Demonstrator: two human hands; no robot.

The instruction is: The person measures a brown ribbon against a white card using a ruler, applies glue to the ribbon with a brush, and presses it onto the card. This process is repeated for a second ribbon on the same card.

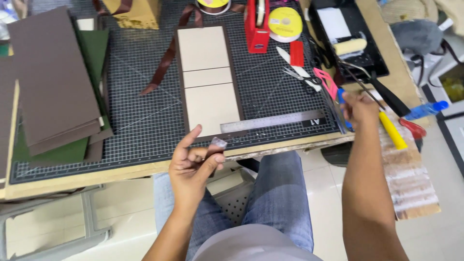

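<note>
Between left hand thumb and curled fingers: short dark-brown strip, pinched, long axis upright, glossy tip pointing away. Right hand closed on blue-handled tool among the tools.

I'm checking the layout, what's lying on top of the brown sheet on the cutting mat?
Three cream panels lie on the brown sheet, with a metal ruler across its near end. What is under the panels is hidden.

Left hand pinches a brown strip; right hand reaches tools beside the cutting mat.
</note>
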